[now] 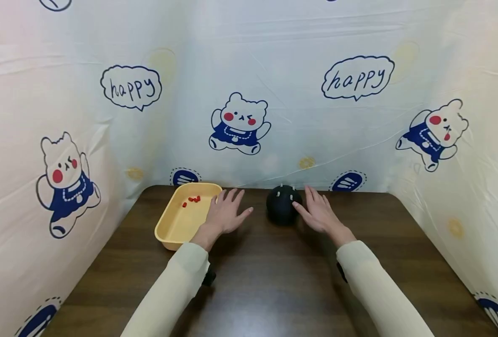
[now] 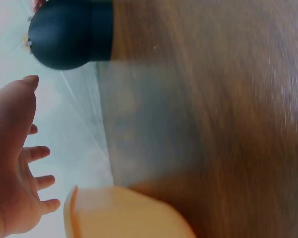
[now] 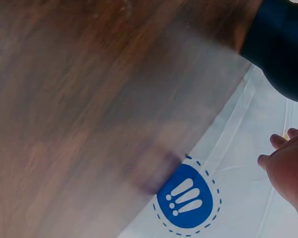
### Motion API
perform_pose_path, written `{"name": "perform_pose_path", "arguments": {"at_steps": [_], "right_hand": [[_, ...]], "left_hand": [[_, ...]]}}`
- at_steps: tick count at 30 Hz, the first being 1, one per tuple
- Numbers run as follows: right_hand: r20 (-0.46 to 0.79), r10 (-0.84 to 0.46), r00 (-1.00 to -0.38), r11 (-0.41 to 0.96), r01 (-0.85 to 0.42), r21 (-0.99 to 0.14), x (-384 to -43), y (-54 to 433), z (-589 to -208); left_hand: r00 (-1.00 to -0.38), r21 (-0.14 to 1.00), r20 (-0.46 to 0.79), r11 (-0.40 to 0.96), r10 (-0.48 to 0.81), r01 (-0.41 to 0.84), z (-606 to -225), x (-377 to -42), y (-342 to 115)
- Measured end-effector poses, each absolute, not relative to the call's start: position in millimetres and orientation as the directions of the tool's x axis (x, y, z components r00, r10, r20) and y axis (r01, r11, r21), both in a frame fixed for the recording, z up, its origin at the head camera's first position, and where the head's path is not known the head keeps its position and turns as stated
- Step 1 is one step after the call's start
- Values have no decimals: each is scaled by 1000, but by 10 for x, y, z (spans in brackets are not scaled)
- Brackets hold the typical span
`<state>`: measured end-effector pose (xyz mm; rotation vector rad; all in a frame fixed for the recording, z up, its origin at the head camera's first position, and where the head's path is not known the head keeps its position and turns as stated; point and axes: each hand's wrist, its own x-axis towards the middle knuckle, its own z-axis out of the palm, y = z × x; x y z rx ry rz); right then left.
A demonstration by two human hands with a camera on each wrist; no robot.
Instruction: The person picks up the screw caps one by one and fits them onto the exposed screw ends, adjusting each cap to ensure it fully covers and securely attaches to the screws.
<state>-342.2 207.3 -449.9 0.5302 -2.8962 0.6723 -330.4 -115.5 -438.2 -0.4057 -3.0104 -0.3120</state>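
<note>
A round black object (image 1: 280,208) with small pale pegs on its top stands toward the back of the dark wooden table. To its right, my right hand (image 1: 319,214) reaches out with straight fingers, the thumb overlapping its edge in the head view. On the other side my left hand (image 1: 225,214) spreads its fingers between it and a yellow tray (image 1: 177,234). Several small red pieces (image 1: 191,200) lie in the tray. In the left wrist view, the left hand (image 2: 12,163) holds nothing, and the black object (image 2: 64,34) is apart from its thumb.
A brown wooden table (image 1: 274,290) extends beneath both arms. Behind it and at both sides hangs a pale curtain (image 1: 291,131) printed with bears and "happy" bubbles. Its lower part meets the table's back edge.
</note>
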Motion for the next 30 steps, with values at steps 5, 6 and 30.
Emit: {"name": "perform_pose_path", "arguments": {"at_steps": [5,6,30], "right_hand": [[169,-313,-935,834,-355,-422,-3460,2060,-4548],[165,-316,-934,833,-357,-422,-3468,2048,-4554],[72,-302,-951,793,-293,-534,-3544,1769,-4474]], "left_hand": [[-964,203,113,944,240,259,-4351,-3292,-1287],[-965,211,112,943,237,256,-4347,-3289,-1318],[-984,204,70,963,166,177,-4098,-3411,-1994]]}}
